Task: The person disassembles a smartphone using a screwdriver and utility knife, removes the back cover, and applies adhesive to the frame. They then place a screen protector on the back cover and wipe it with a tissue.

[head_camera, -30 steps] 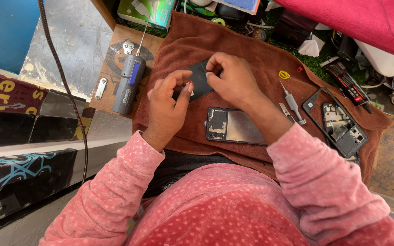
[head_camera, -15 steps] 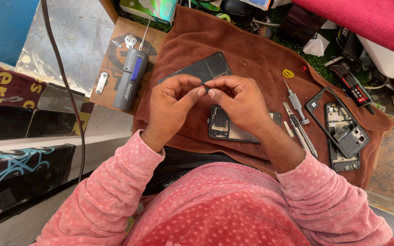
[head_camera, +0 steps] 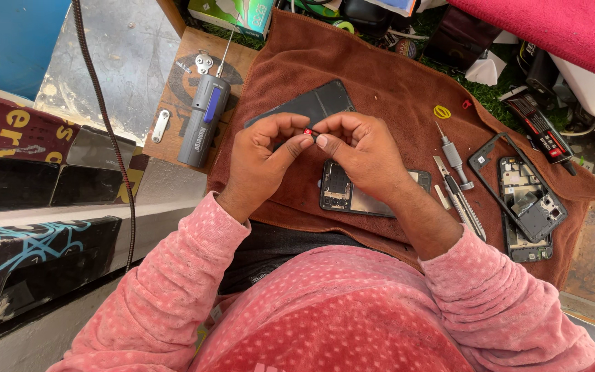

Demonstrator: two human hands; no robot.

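Currently a tiny red part (head_camera: 307,131) is pinched between left hand (head_camera: 263,155) and right hand (head_camera: 359,148) fingertips above the opened black phone (head_camera: 352,189); seating it, judged next, demands fine alignment.

Brown towel (head_camera: 387,76) under black back cover (head_camera: 311,103), tiny red part (head_camera: 307,131) pinched above. Pink dotted sleeves (head_camera: 173,289); grey-and-blue screwdriver (head_camera: 204,118). Yellow ring (head_camera: 442,111), green box (head_camera: 232,12).
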